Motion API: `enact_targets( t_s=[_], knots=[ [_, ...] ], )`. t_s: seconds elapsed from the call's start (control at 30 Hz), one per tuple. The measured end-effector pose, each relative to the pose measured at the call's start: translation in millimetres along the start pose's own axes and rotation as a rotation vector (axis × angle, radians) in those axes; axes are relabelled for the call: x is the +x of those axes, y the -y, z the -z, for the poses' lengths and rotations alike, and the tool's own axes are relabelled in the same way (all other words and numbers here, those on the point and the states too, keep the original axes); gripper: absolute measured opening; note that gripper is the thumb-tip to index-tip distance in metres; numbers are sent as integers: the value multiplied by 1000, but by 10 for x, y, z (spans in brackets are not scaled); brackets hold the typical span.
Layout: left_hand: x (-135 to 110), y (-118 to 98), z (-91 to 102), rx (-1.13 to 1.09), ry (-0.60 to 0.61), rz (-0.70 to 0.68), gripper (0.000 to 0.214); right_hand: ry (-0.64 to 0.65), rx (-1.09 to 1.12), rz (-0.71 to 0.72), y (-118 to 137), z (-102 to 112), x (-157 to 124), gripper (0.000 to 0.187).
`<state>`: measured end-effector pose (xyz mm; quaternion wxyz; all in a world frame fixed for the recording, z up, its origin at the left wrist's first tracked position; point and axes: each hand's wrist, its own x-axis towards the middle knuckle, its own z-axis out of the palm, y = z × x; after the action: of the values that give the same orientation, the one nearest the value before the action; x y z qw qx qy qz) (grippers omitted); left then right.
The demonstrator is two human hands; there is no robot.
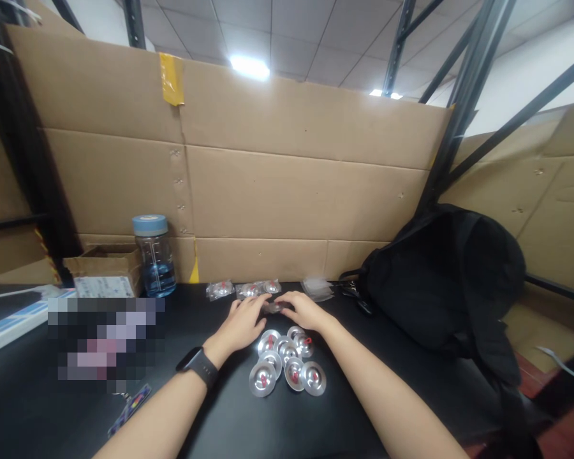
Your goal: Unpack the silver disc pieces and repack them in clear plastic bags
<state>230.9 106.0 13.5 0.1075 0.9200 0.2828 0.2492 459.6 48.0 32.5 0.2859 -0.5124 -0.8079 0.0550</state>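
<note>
My left hand (242, 324) and my right hand (305, 310) meet over the black table (210, 414), fingers curled around a small clear-wrapped piece (273, 307) held between them. Just below the hands lies a cluster of several shiny round metal discs (287, 363) with red marks at their centres. Beyond the hands, three bagged discs (243, 289) lie in a row, and a small stack of clear plastic bags (318, 287) sits to their right. A black watch is on my left wrist.
A clear water bottle with a blue lid (155, 256) stands at the back left beside a small cardboard box (108, 269). A black backpack (440, 287) fills the right side. Cardboard walls (291, 178) close off the back. A lanyard (129, 408) lies near the left.
</note>
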Motion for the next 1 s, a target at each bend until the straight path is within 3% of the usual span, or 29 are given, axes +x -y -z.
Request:
enact_targets(
  t_s=[0.13, 0.27, 0.47, 0.63, 0.8, 1.0],
  knots=[
    [25, -71, 33, -62, -61, 99, 41, -96, 91, -79, 77, 101, 9, 27],
    [34, -190, 104, -149, -91, 168, 36, -149, 211, -109, 214, 213, 17, 30],
    [13, -308, 218, -312, -108, 115, 53, -214, 179, -49, 380, 298, -6, 25],
    [17, -263, 225, -239, -89, 70, 25, -238, 275, -95, 391, 310, -19, 28],
    [9, -240, 261, -290, -60, -8, 20, -229, 499, -171, 408, 328, -15, 30],
    [1, -279, 272, -329, -90, 15, 16, -255, 517, -144, 425, 331, -9, 32]
  ],
)
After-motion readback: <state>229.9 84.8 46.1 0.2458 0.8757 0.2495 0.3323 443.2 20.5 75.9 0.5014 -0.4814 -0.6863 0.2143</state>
